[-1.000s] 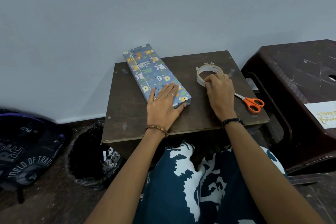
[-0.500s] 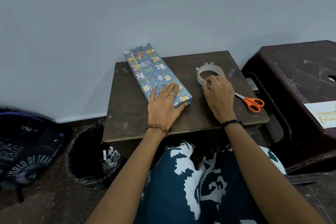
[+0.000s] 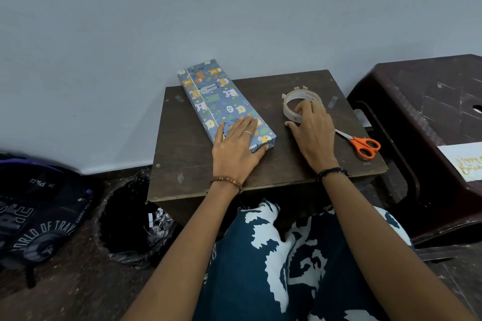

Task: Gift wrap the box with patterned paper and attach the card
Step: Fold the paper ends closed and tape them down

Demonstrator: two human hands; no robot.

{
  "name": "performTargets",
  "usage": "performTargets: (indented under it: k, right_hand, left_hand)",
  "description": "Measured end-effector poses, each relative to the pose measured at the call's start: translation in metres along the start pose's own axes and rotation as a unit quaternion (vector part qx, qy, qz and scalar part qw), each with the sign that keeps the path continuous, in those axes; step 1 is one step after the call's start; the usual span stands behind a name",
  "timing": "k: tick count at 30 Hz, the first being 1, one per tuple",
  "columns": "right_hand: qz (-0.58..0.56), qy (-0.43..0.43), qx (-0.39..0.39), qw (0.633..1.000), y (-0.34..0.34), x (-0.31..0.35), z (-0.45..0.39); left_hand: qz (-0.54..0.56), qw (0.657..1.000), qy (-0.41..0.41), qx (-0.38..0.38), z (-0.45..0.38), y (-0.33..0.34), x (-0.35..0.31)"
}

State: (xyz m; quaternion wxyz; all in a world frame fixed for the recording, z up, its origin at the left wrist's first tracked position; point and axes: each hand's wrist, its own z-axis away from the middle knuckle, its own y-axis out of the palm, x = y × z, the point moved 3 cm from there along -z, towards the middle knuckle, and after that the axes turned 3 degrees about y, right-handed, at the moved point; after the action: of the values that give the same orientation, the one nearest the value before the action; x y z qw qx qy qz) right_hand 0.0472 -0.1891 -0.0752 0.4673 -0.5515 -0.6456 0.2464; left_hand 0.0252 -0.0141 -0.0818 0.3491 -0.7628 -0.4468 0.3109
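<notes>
A long box [image 3: 219, 101] wrapped in blue animal-patterned paper lies diagonally on the small brown table [image 3: 260, 169]. My left hand [image 3: 237, 148] rests flat on the box's near end, fingers straight. To the right stands a roll of clear tape [image 3: 300, 96] with short tabs sticking up. My right hand [image 3: 313, 130] is on the roll's near side, its fingers curled over the rim and the thumb by the outer wall. A white card [image 3: 464, 164] with gold lettering lies on the dark stool at the far right.
Orange-handled scissors [image 3: 362, 144] lie on the table right of my right hand. A dark plastic stool [image 3: 427, 117] stands at the right. A black-lined bin [image 3: 130, 219] and a dark backpack [image 3: 36, 216] sit on the floor at the left. The wall is just behind the table.
My right hand has shifted on the tape roll, its fingers now curled over the near rim. The left hand stays flat on the box.
</notes>
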Motion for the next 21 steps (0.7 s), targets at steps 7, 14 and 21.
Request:
performTargets:
  k: [7, 14, 21]
  right_hand:
    - [-0.054, 0.014, -0.009, 0.998, -0.008, -0.005, -0.002]
    - [-0.052, 0.009, -0.006, 0.999, -0.012, -0.003, -0.001]
    - [-0.068, 0.008, 0.001, 0.998, -0.013, 0.000, 0.000]
  left_hand:
    - [0.004, 1.000, 0.005, -0.003, -0.001, 0.000, 0.001]
    - [0.004, 1.000, 0.001, -0.006, 0.000, -0.001, 0.001]
    - [0.009, 1.000, -0.007, 0.026, 0.000, -0.003, 0.000]
